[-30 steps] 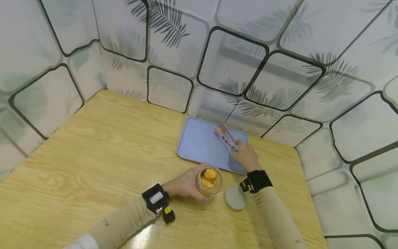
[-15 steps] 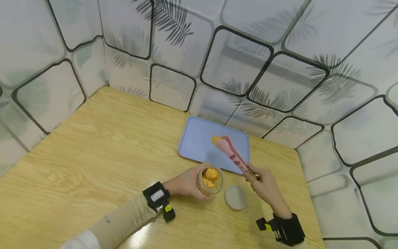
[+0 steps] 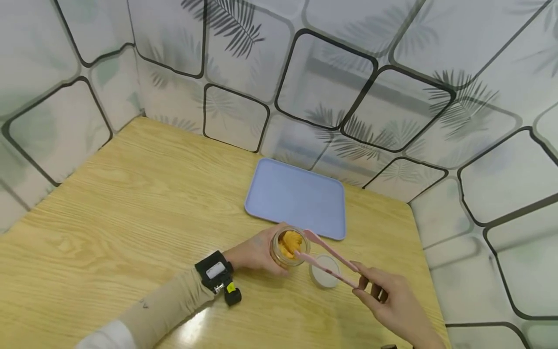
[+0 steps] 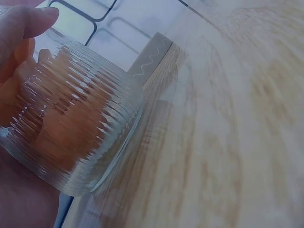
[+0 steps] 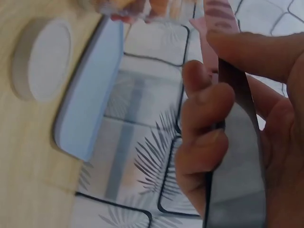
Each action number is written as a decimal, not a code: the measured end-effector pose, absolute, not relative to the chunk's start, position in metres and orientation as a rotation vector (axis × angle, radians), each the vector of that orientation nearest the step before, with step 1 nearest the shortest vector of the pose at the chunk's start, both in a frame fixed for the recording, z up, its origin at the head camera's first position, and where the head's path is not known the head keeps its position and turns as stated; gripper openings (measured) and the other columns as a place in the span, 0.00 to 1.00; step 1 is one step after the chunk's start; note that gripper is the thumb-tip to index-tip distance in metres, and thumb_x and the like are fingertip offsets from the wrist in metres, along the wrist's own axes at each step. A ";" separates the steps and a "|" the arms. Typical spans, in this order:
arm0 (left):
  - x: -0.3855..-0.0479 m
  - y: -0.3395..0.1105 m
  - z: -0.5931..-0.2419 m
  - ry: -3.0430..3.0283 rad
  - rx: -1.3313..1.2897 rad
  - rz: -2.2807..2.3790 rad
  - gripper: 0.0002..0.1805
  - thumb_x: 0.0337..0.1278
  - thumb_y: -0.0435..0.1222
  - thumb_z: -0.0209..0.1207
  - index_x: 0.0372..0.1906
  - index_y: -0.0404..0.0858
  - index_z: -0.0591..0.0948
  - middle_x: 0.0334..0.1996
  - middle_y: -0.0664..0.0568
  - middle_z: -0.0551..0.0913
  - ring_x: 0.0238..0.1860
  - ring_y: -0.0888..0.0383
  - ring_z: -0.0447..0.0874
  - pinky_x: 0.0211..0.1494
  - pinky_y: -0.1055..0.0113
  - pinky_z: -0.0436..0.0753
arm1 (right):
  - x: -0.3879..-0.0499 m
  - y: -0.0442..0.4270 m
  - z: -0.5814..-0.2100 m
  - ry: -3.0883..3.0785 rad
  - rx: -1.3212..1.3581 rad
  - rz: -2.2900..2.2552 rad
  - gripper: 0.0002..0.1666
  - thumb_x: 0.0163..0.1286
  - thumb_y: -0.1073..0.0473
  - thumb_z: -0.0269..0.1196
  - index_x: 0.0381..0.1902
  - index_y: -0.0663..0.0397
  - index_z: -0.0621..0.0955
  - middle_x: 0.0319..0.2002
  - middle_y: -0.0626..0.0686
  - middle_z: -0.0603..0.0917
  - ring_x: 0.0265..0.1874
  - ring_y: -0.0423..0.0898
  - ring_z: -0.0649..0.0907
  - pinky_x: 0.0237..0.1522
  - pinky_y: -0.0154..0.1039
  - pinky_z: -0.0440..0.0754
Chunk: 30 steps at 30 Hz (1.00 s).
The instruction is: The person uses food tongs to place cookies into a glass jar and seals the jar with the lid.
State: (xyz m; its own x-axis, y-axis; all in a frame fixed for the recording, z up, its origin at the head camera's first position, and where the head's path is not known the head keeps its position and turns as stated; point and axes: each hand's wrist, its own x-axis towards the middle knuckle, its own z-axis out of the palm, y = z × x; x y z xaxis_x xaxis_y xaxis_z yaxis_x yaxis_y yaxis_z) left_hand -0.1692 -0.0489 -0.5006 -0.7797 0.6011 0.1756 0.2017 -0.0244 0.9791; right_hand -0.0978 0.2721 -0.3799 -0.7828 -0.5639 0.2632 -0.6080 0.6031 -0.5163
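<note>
My left hand (image 3: 261, 253) grips a ribbed clear glass jar (image 4: 107, 156), its fingers curled round the side. Orange swirled piped cookies (image 3: 291, 241) show inside the uncovered jar. In the head view, my right hand (image 3: 394, 296) pinches pink tongs (image 3: 334, 254) near their rear end. The tong arms are spread, with tips at the jar's mouth: one overlaps the opening near the cookies, the other is at the right rim. In the right wrist view, fingers curl round the tongs' dark metal rear part (image 5: 237, 171).
A pale round lid (image 3: 321, 281) lies on the wooden table (image 3: 174, 203) right of the jar, partly under the tongs in view. Behind the jar lies a blue rectangular tray (image 3: 296, 194). A patterned curtain (image 3: 237, 118) borders the table's back and sides.
My right hand has brought the tongs from the tray back to the jar. An orange cookie was between the tips; now they are spread and it is no longer there. My left hand stays on the jar.
</note>
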 end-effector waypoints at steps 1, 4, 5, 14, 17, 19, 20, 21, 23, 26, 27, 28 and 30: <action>-0.169 -0.049 -0.501 1.957 0.853 1.868 0.49 0.33 0.28 0.81 0.66 0.51 0.71 0.56 0.57 0.79 0.59 0.59 0.77 0.68 0.62 0.75 | -0.097 0.274 -0.377 -2.759 0.998 0.937 0.33 0.56 0.74 0.73 0.61 0.54 0.83 0.30 0.38 0.82 0.17 0.28 0.73 0.16 0.24 0.72; -0.169 -0.047 -0.501 1.966 0.879 1.863 0.48 0.32 0.28 0.81 0.65 0.48 0.71 0.56 0.56 0.79 0.59 0.58 0.76 0.69 0.61 0.74 | -0.096 0.278 -0.372 -2.761 0.947 0.957 0.35 0.57 0.75 0.72 0.63 0.54 0.82 0.30 0.39 0.82 0.16 0.29 0.73 0.16 0.24 0.71; -0.169 -0.047 -0.501 1.967 0.880 1.863 0.48 0.32 0.28 0.81 0.65 0.48 0.72 0.56 0.56 0.79 0.59 0.59 0.76 0.69 0.61 0.74 | -0.096 0.277 -0.372 -2.760 0.931 0.968 0.34 0.58 0.74 0.72 0.64 0.54 0.81 0.30 0.39 0.82 0.15 0.30 0.73 0.16 0.25 0.71; -0.172 -0.042 -0.499 1.953 0.884 1.832 0.47 0.34 0.29 0.80 0.64 0.53 0.71 0.57 0.59 0.79 0.59 0.60 0.78 0.67 0.64 0.76 | -0.095 0.258 -0.387 -2.773 0.951 1.014 0.31 0.61 0.71 0.71 0.63 0.55 0.82 0.29 0.39 0.82 0.15 0.28 0.71 0.15 0.27 0.72; -0.172 -0.042 -0.499 1.938 0.888 1.843 0.47 0.34 0.29 0.81 0.64 0.52 0.71 0.56 0.58 0.80 0.59 0.60 0.78 0.67 0.63 0.76 | -0.093 0.256 -0.387 -2.736 0.927 1.013 0.32 0.59 0.73 0.71 0.63 0.55 0.82 0.29 0.39 0.82 0.15 0.28 0.70 0.15 0.27 0.72; -0.172 -0.042 -0.499 1.933 0.891 1.850 0.47 0.34 0.29 0.81 0.65 0.51 0.71 0.56 0.57 0.80 0.59 0.59 0.78 0.67 0.63 0.76 | -0.093 0.255 -0.388 -2.724 0.919 1.003 0.33 0.59 0.73 0.72 0.63 0.55 0.82 0.29 0.39 0.82 0.15 0.29 0.71 0.15 0.27 0.72; -0.172 -0.043 -0.499 1.927 0.889 1.855 0.47 0.33 0.29 0.81 0.65 0.50 0.71 0.56 0.57 0.80 0.59 0.59 0.78 0.67 0.63 0.76 | -0.093 0.255 -0.388 -2.717 0.916 1.000 0.33 0.59 0.73 0.72 0.63 0.55 0.82 0.29 0.40 0.82 0.15 0.29 0.71 0.16 0.26 0.72; -0.172 -0.043 -0.500 1.923 0.891 1.859 0.47 0.33 0.29 0.81 0.65 0.50 0.71 0.56 0.56 0.79 0.59 0.58 0.78 0.67 0.62 0.76 | -0.093 0.255 -0.389 -2.711 0.910 0.999 0.32 0.59 0.73 0.71 0.63 0.56 0.82 0.29 0.41 0.83 0.15 0.29 0.71 0.16 0.26 0.72; -0.172 -0.043 -0.501 1.925 0.885 1.860 0.47 0.33 0.30 0.81 0.65 0.50 0.71 0.57 0.56 0.79 0.60 0.58 0.77 0.68 0.62 0.75 | -0.094 0.255 -0.391 -2.705 0.854 1.016 0.32 0.61 0.73 0.70 0.64 0.59 0.81 0.30 0.44 0.84 0.15 0.30 0.71 0.15 0.26 0.72; -0.172 -0.043 -0.502 1.928 0.872 1.869 0.48 0.33 0.30 0.81 0.65 0.50 0.71 0.59 0.57 0.78 0.61 0.58 0.76 0.70 0.60 0.73 | -0.096 0.260 -0.397 -2.697 0.677 1.069 0.30 0.64 0.73 0.68 0.65 0.66 0.78 0.33 0.52 0.86 0.13 0.31 0.73 0.13 0.28 0.71; -0.172 -0.044 -0.503 1.938 0.867 1.871 0.48 0.32 0.31 0.82 0.65 0.50 0.71 0.59 0.57 0.78 0.61 0.59 0.76 0.71 0.59 0.73 | -0.098 0.263 -0.400 -2.699 0.605 1.074 0.29 0.65 0.72 0.68 0.65 0.67 0.78 0.34 0.54 0.86 0.14 0.30 0.75 0.13 0.28 0.73; -0.172 -0.045 -0.504 1.945 0.862 1.875 0.48 0.32 0.31 0.82 0.65 0.50 0.71 0.59 0.58 0.78 0.62 0.59 0.75 0.71 0.59 0.72 | -0.102 0.267 -0.404 -2.701 0.531 1.062 0.29 0.66 0.71 0.68 0.65 0.69 0.77 0.35 0.57 0.86 0.14 0.30 0.76 0.13 0.28 0.74; -0.172 -0.047 -0.504 1.959 0.855 1.881 0.49 0.31 0.31 0.82 0.65 0.51 0.71 0.59 0.59 0.78 0.62 0.59 0.75 0.72 0.57 0.71 | -0.110 0.278 -0.413 -2.728 0.381 0.973 0.28 0.68 0.68 0.68 0.64 0.71 0.77 0.37 0.60 0.86 0.17 0.30 0.78 0.14 0.29 0.75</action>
